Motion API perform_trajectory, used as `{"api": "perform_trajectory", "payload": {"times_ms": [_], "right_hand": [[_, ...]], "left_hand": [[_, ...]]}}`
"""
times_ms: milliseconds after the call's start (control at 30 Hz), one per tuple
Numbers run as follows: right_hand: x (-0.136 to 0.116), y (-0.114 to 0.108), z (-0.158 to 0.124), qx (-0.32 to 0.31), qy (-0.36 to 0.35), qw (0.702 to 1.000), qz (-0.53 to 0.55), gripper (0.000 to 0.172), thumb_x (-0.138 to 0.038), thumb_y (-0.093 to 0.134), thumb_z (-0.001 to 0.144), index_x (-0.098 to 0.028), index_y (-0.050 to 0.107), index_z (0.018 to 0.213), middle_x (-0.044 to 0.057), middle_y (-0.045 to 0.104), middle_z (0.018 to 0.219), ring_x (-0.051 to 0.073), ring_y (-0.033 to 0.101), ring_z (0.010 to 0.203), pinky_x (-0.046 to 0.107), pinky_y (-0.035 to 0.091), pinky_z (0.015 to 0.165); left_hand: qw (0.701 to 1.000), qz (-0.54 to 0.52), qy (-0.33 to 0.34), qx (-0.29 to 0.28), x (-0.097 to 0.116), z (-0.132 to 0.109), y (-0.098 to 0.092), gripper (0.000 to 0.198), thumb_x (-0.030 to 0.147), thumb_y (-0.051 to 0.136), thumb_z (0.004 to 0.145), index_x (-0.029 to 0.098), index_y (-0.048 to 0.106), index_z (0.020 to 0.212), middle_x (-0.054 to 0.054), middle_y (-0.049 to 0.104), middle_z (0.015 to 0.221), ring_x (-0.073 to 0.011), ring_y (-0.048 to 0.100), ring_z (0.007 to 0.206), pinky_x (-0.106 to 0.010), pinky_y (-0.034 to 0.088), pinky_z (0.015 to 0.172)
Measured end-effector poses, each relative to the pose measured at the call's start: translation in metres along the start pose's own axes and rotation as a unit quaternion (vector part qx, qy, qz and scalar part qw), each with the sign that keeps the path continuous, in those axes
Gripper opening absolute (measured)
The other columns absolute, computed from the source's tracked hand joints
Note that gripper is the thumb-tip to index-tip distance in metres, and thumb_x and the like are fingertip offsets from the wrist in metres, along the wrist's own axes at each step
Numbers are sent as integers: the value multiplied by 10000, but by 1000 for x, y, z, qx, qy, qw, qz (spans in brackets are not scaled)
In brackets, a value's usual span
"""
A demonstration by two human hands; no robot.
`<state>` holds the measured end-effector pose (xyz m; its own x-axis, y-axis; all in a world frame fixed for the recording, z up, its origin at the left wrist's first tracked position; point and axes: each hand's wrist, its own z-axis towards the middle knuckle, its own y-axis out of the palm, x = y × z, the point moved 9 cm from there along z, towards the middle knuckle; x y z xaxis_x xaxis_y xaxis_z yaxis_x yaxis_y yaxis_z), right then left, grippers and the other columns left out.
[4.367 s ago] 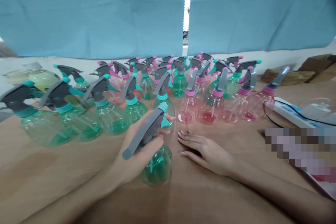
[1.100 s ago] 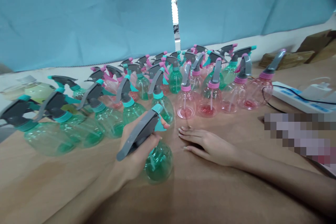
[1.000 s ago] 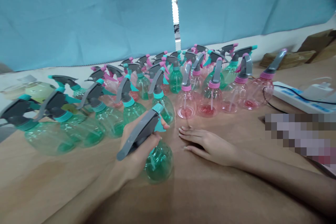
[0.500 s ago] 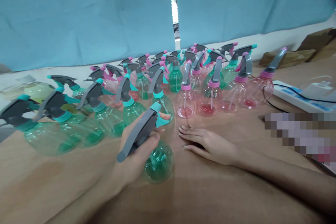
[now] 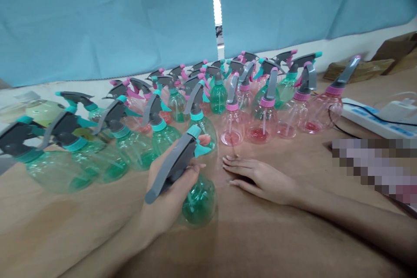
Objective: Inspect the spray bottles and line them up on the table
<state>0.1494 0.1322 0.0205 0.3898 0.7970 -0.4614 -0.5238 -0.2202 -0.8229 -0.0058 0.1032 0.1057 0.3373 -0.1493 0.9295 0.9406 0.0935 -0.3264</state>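
My left hand (image 5: 169,191) is wrapped round the neck of a green spray bottle (image 5: 199,204) with a grey and teal trigger head. The bottle is near me on the brown table (image 5: 260,239), its head angled over my hand. Flat on the tabletop to its right lies my right hand (image 5: 260,178), fingers stretched out and holding nothing. Just beyond the hands stand several green spray bottles (image 5: 167,137) on the left. Several pink spray bottles (image 5: 232,128) with grey and pink heads stand on the right.
More green and pink spray bottles crowd the back, before a blue cloth (image 5: 97,21). At the right are a white power strip (image 5: 368,115) with a black cable, brown cardboard (image 5: 358,71) and a pixelated flat item (image 5: 374,173). A pale yellowish container (image 5: 42,110) stands far left.
My left index finger, stretched past the trigger before, is now bent in by the teal trigger. The view has shifted slightly; my right hand stays in place.
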Motion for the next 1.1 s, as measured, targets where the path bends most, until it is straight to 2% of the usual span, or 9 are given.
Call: {"api": "perform_trajectory", "payload": {"times_ms": [333, 467, 533, 667, 800, 867, 967, 1100], "right_hand": [[0, 1, 0, 1, -7, 1000, -8, 458, -372, 465, 978, -162, 505, 1383, 94, 528, 1408, 223, 475, 1317, 425, 380, 1115], [0, 1, 0, -1, -8, 1000, -5, 465, -380, 467, 978, -164, 498, 1388, 94, 525, 1412, 216, 474, 1318, 422, 370, 1121], [1, 1, 0, 3, -8, 1000, 0, 462, -377, 470, 977, -174, 495, 1391, 90, 521, 1415, 214, 472, 1320, 423, 369, 1120], [1, 1, 0, -2, -6, 1000, -5, 462, -379, 460, 981, -160, 500, 1386, 93, 515, 1419, 218, 465, 1325, 425, 369, 1120], [1, 2, 1, -5, -5, 1000, -9, 455, -374, 452, 985, -170, 496, 1389, 84, 517, 1419, 209, 465, 1325, 410, 371, 1120], [0, 1, 1, -4, -7, 1000, -8, 458, -377, 456, 983, -168, 497, 1388, 85, 516, 1420, 209, 465, 1325, 409, 369, 1121], [0, 1, 1, -2, -8, 1000, -11, 462, -384, 461, 980, -167, 503, 1385, 85, 512, 1423, 211, 467, 1324, 404, 366, 1123], [1, 0, 1, -2, -3, 1000, -11, 463, -394, 459, 979, -168, 509, 1380, 81, 507, 1428, 206, 462, 1327, 390, 361, 1126]], "left_hand": [[999, 13, 25, 17, 9, 0, 1, 268, 306, 595, 724, 233, 579, 982, 4, 649, 798, -221, 669, 812, -364, 529, 798], [999, 42, 17, 20, 8, 0, 0, 146, 325, 588, 718, 233, 548, 823, 22, 604, 691, -201, 635, 699, -371, 523, 763], [999, 40, 23, 19, 10, 0, 0, 137, 322, 583, 729, 235, 553, 829, 22, 614, 687, -199, 639, 697, -370, 524, 770], [998, 27, 50, -4, 13, 0, 4, 285, 276, 568, 762, 255, 608, 1044, -7, 696, 900, -203, 669, 844, -339, 530, 800], [998, 18, 56, -15, 13, 1, 5, 325, 251, 560, 770, 269, 625, 1089, -24, 693, 1048, -198, 666, 868, -339, 535, 824], [999, 27, 44, -4, 12, 1, 4, 307, 284, 557, 764, 255, 625, 1062, -29, 700, 984, -208, 666, 856, -343, 535, 812], [998, 60, 22, 17, 15, 2, 1, 299, 340, 566, 737, 236, 626, 1011, -15, 688, 809, -206, 651, 734, -348, 528, 748], [997, 73, 30, 10, 22, 3, 4, 289, 329, 560, 726, 252, 644, 991, -13, 705, 904, -191, 638, 720, -333, 511, 743]]}}
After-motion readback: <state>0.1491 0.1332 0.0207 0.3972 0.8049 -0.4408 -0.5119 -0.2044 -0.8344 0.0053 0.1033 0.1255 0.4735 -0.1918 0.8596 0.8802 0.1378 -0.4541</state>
